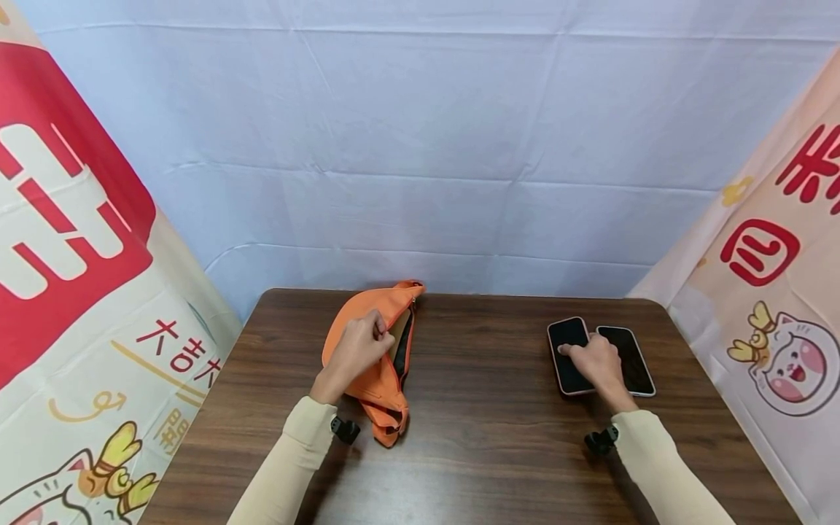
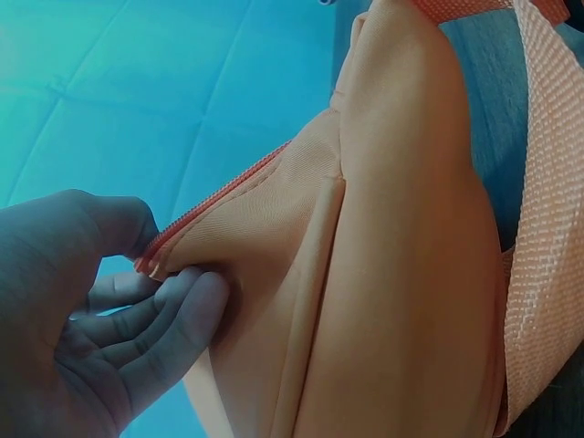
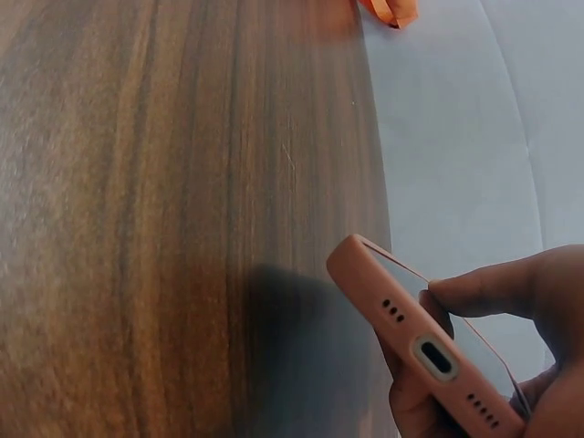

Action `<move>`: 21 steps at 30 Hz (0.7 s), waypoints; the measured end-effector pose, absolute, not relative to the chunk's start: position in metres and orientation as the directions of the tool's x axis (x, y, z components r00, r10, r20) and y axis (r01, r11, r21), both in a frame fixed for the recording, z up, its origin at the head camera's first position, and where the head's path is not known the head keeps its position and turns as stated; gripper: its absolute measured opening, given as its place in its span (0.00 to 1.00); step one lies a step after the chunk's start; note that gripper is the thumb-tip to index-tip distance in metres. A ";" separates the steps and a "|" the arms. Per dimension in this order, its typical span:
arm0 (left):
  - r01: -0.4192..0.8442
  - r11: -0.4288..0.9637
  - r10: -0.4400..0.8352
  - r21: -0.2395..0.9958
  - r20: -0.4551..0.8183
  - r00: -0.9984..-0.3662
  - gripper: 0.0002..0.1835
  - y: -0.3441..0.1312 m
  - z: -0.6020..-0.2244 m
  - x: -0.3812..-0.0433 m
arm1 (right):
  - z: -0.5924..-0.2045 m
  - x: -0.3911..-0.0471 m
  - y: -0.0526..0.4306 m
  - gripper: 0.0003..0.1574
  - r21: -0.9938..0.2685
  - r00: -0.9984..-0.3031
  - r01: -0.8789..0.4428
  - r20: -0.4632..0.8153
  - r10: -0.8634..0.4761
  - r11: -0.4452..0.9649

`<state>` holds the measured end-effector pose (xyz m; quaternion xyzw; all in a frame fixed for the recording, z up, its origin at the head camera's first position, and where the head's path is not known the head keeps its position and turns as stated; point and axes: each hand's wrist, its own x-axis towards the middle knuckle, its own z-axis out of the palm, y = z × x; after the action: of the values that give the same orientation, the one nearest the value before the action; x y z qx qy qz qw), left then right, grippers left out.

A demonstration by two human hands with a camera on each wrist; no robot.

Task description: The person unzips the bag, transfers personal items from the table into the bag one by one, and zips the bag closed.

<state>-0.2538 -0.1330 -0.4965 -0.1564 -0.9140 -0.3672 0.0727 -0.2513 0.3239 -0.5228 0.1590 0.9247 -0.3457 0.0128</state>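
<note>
An orange waist bag (image 1: 370,297) sits on the left side of the table, its zipped mouth gaping on the right side. My left hand (image 1: 357,346) pinches the zipper edge (image 2: 214,201) between thumb and fingers, pulling the cloth outward. Over on the right, my right hand (image 1: 600,362) grips a phone (image 1: 569,334) in a pink case (image 3: 411,342), thumb on the dark screen and fingers behind it. In the right wrist view the phone is tilted, its charging port facing the camera. A second phone (image 1: 633,357) lies screen up beside it, partly hidden by the hand.
The brown wooden table (image 1: 485,408) carries both phones and the bag. A woven strap (image 2: 552,219) hangs along the bag's side. Pale cloth (image 1: 420,146) rises behind the table, with printed banners (image 1: 755,335) at either side.
</note>
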 end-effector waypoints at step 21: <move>0.333 0.686 0.227 0.648 0.243 -0.943 0.06 -0.132 -0.498 -0.254 | -0.515 -0.254 0.312 0.48 -0.647 -0.953 0.299 -0.161 0.257 0.701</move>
<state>-0.2543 -0.1319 -0.4978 -0.1530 -0.9152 -0.3658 0.0718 -0.2539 0.3125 -0.5147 0.1509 0.9218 -0.3560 0.0293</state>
